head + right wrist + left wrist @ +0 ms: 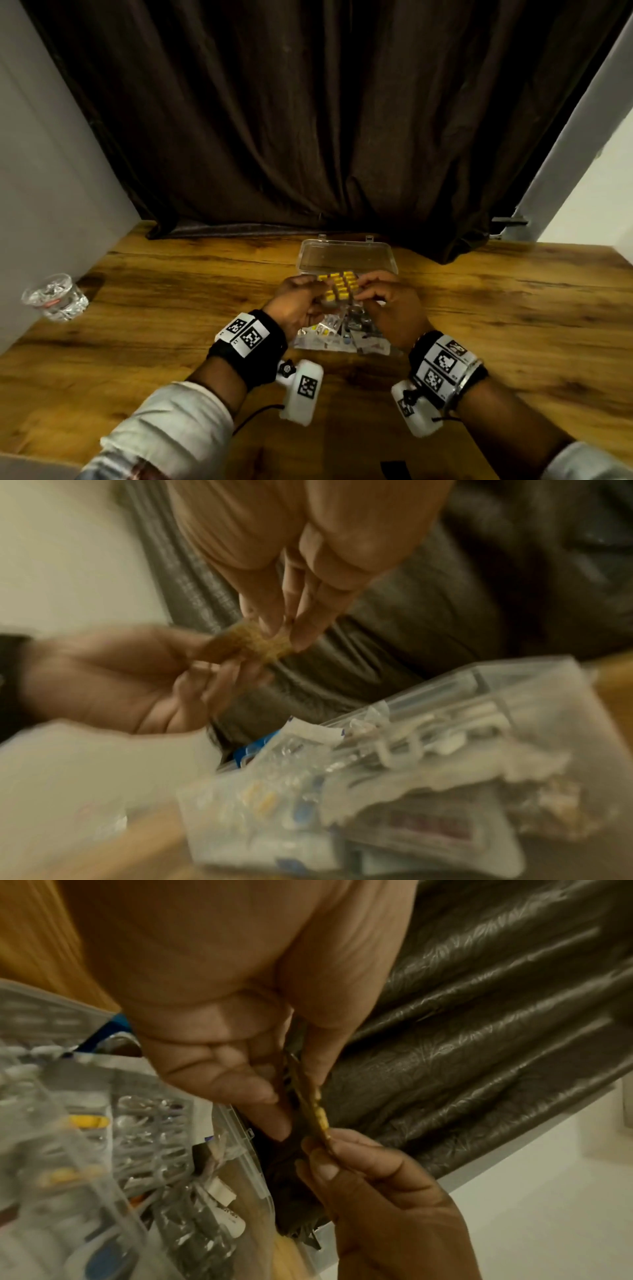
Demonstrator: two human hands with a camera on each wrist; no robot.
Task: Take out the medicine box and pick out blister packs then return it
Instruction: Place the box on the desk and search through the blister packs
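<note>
- My head view is dim and warm; the curtain (pixel 308 120) goes nearly black while the bench (pixel 496 308) catches a soft sheen.
- Wide-angle bending pulls the walls outward at the edges.
- A glass (pixel 54 297) at left throws a short shadow to its right.
- My left wrist view is sharp on the curtain, blurred lower left.
- My right wrist view is smeared throughout.

two hands (pixel 301 301), one yellow blister pack (pixel 339 286), one medicine box (pixel 347 255), one glass (pixel 56 298)

Clear glossy plastic box (pixel 347 255), matt grained wood table (pixel 513 308), seemingly faintly sheened cloth curtain (pixel 308 120).
</note>
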